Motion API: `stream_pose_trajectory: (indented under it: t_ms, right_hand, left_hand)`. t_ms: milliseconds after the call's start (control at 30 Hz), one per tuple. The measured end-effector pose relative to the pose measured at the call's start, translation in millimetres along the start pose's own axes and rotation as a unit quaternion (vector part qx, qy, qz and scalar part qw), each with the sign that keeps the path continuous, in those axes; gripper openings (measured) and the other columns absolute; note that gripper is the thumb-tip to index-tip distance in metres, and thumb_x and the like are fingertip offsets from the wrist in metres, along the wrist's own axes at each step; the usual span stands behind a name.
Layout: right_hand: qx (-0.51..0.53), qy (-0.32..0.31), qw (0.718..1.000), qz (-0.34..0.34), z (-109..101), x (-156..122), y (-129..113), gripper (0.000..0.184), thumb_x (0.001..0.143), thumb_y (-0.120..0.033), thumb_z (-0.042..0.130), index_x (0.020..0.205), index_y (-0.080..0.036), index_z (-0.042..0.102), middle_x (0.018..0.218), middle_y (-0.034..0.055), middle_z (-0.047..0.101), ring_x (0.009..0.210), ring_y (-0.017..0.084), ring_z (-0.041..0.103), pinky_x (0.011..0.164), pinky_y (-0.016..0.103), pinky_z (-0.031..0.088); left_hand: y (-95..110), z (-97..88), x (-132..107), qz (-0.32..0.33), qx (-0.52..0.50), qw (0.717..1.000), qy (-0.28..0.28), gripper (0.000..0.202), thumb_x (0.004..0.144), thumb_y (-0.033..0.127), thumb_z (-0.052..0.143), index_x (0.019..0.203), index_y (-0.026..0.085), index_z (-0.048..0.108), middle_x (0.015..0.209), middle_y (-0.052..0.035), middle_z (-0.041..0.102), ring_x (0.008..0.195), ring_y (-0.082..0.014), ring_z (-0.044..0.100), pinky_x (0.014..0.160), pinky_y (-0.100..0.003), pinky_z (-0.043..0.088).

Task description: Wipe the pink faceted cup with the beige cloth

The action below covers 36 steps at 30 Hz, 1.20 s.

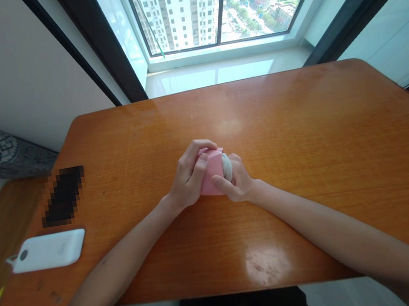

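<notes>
Both my hands meet at the middle of the orange wooden table (301,127). My left hand (188,176) is closed round the left side and top of a small pink object (211,170), which looks like folded pink cloth or paper. My right hand (238,181) grips its right side, fingers curled, thumb across the front. A grey-white rounded part (226,165) shows between the pink object and my right fingers; I cannot make out what it is.
A white power bank (49,251) with a cable lies near the table's front left corner. A dark blurred-out rectangle (62,195) lies just behind it. A large window (212,7) stands beyond the far edge.
</notes>
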State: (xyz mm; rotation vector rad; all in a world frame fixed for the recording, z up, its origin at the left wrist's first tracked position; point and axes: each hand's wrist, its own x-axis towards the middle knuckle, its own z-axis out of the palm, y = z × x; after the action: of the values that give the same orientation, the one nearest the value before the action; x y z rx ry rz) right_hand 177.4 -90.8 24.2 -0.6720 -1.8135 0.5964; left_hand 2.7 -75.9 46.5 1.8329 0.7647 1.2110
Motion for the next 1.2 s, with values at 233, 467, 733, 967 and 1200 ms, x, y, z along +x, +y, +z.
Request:
stream_pose_trajectory:
  t_ms: [233, 467, 733, 967, 1200]
  right_hand:
    - [-0.030, -0.038, 0.998, 0.044, 2.0, 0.4, 0.2, 0.052, 0.102, -0.056, 0.057, 0.064, -0.027, 0.036, 0.054, -0.0057, 0.035, 0.049, 0.011, 0.032, 0.052, 0.031, 0.029]
    - [-0.024, -0.009, 0.999, -0.019, 1.9, 1.1, 2.4, 0.048, 0.102, -0.044, 0.064, 0.066, -0.025, 0.039, 0.056, -0.0068, 0.036, 0.049, 0.009, 0.033, 0.049, 0.027, 0.027]
    - [-0.016, -0.006, 1.000, 0.020, 2.0, 1.9, -0.8, 0.050, 0.103, -0.039, 0.066, 0.063, -0.024, 0.039, 0.054, -0.0072, 0.036, 0.047, 0.007, 0.031, 0.047, 0.026, 0.027]
    - [-0.012, -0.006, 0.999, 0.035, 1.7, 2.2, -1.7, 0.049, 0.103, -0.041, 0.064, 0.064, -0.024, 0.041, 0.054, -0.0068, 0.038, 0.047, 0.007, 0.034, 0.048, 0.026, 0.029]
    - [-0.009, -0.006, 0.999, 0.051, 2.5, 1.1, -1.0, 0.049, 0.102, -0.041, 0.064, 0.063, -0.024, 0.041, 0.054, -0.0069, 0.037, 0.048, 0.007, 0.034, 0.048, 0.026, 0.029]
  left_hand:
    - [9.6, -4.4, 10.2, -0.166, -0.048, 0.985, -0.027, 0.036, 0.112, 0.050, 0.049, 0.109, 0.021, 0.071, 0.105, -0.0053, 0.079, 0.095, -0.0221, 0.073, 0.088, -0.036, 0.058]
    - [12.7, -2.7, 11.4, -0.207, -0.057, 0.977, -0.019, 0.034, 0.108, 0.047, 0.050, 0.105, 0.021, 0.071, 0.103, -0.0053, 0.078, 0.096, -0.0218, 0.072, 0.088, -0.034, 0.058]
    - [6.1, 0.1, 9.9, -0.195, -0.088, 0.977, -0.001, 0.036, 0.109, 0.049, 0.051, 0.106, 0.020, 0.072, 0.103, -0.0039, 0.078, 0.093, -0.0197, 0.070, 0.088, -0.032, 0.055]
    - [2.1, 1.8, 8.1, -0.194, -0.108, 0.975, 0.012, 0.038, 0.111, 0.051, 0.052, 0.106, 0.020, 0.074, 0.103, -0.0038, 0.079, 0.092, -0.0186, 0.070, 0.086, -0.031, 0.055]
    - [0.1, 0.9, 8.0, -0.193, -0.098, 0.976, 0.013, 0.037, 0.112, 0.049, 0.050, 0.107, 0.021, 0.074, 0.105, -0.0036, 0.080, 0.094, -0.0191, 0.071, 0.088, -0.031, 0.057]
